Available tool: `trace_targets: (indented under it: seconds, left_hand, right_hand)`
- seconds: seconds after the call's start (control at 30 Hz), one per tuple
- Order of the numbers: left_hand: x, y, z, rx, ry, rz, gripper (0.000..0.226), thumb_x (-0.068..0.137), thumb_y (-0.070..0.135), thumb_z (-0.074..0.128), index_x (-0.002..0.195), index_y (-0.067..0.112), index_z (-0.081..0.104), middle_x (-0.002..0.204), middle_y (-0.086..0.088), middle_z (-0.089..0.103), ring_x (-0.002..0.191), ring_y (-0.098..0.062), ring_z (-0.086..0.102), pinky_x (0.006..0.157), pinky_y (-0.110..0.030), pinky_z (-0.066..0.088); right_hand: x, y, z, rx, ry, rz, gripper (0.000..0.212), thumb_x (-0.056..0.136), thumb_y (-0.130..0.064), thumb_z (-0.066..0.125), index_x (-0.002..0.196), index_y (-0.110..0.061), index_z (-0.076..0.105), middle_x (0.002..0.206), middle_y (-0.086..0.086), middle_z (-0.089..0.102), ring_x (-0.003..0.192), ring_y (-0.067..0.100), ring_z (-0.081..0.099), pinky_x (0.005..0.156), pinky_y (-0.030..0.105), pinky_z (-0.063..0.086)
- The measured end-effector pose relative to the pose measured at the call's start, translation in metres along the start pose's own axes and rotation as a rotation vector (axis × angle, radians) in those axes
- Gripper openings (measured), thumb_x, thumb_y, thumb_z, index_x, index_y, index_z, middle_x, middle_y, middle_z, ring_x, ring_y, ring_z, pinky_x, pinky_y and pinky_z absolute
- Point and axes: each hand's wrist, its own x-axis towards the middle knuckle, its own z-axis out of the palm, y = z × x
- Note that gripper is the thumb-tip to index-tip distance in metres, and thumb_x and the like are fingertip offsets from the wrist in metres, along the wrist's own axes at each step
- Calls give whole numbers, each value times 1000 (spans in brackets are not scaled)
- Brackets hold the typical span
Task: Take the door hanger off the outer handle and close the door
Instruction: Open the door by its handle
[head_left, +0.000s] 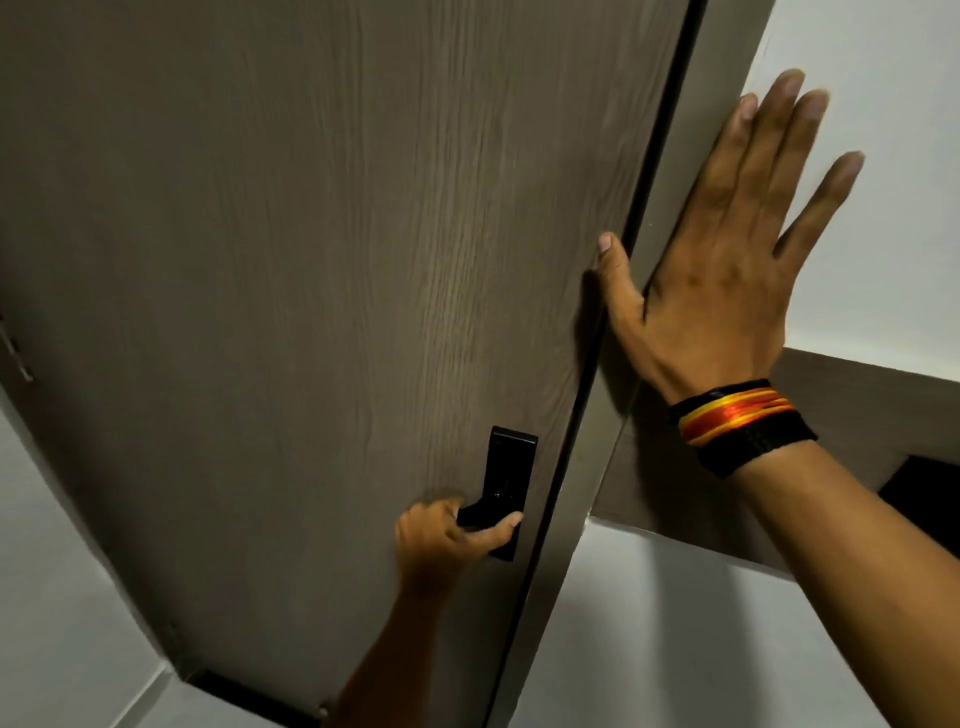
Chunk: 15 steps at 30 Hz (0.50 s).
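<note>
Wood-grain door (311, 260); left hand (441, 540) fingers grip black handle (488, 514); right hand (717, 270) fingers splayed.

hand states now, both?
Left hand: closed on the black door handle.
Right hand: open, flat against the door frame, holding nothing.

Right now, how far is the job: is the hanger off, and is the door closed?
Done, it seems: no hanger shows on the black handle. In hand: the left hand grips that handle, and the right hand lies flat across the door edge and frame. Left: whether the door has latched cannot be told.
</note>
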Motion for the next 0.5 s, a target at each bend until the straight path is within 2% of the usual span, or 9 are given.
trace_targets:
  seconds: [0.03, 0.1, 0.2, 0.27, 0.33, 0.37, 0.4, 0.5]
  left_hand:
    - [-5, 1, 8, -30, 29, -36, 89, 84, 90, 45, 49, 10, 59, 40, -3, 51, 37, -24, 54, 41, -32, 50]
    - [-11, 5, 18, -120, 22, -184, 97, 76, 98, 40, 56, 7, 66, 49, -7, 61, 49, -28, 63, 52, -41, 58]
    - [-15, 1, 26, -135, 7, -224, 100, 75, 99, 38, 60, 5, 67, 53, -9, 62, 55, -30, 64, 57, -42, 58]
    - [-19, 4, 18, -178, 20, -191, 87, 80, 94, 43, 53, 13, 58, 49, -2, 55, 50, -21, 58, 54, -34, 54]
    - [-21, 16, 0, -266, -10, -144, 63, 79, 82, 56, 47, 31, 38, 44, 15, 37, 41, 3, 40, 51, -18, 37]
    - [-20, 21, -7, -297, -38, -128, 61, 76, 77, 61, 46, 34, 30, 40, 17, 30, 34, 0, 38, 48, -15, 30]
    - [-23, 25, -15, -319, -54, -128, 61, 73, 74, 66, 45, 34, 28, 36, 16, 28, 34, -2, 43, 46, -14, 27]
    - [-34, 24, -24, -367, -6, -212, 67, 72, 60, 85, 44, 31, 32, 33, 12, 41, 38, 0, 49, 42, -12, 27]
  right_hand:
    - [-1, 0, 0, 4, -1, -3, 102, 93, -71, 30, 160, 2, 9, 168, 28, 10, 157, 44, 9, 122, 67, 6]
    - [-1, 0, 0, 17, 3, 2, 101, 94, -72, 27, 160, 3, 10, 168, 29, 10, 157, 44, 9, 122, 67, 6]
    - [-1, 0, -1, 39, 15, 2, 100, 95, -73, 21, 160, 2, 12, 168, 28, 12, 157, 43, 11, 123, 68, 7]
    - [-1, 0, 0, 67, 29, 3, 97, 96, -71, 19, 160, 2, 15, 167, 28, 15, 156, 43, 13, 123, 68, 8]
    - [-3, 2, 0, 92, 52, 0, 94, 98, -69, 20, 159, 2, 18, 167, 28, 18, 156, 43, 15, 123, 68, 9]
    - [-3, 2, 1, 102, 58, -1, 93, 99, -68, 21, 159, 2, 19, 167, 28, 19, 156, 43, 16, 123, 67, 9]
    - [-3, 4, 0, 117, 61, -2, 91, 99, -67, 21, 159, 2, 20, 167, 28, 19, 156, 42, 17, 123, 67, 9]
    - [-1, 8, -4, 233, 18, -12, 89, 101, -64, 23, 159, 4, 21, 167, 28, 18, 156, 43, 15, 123, 67, 6]
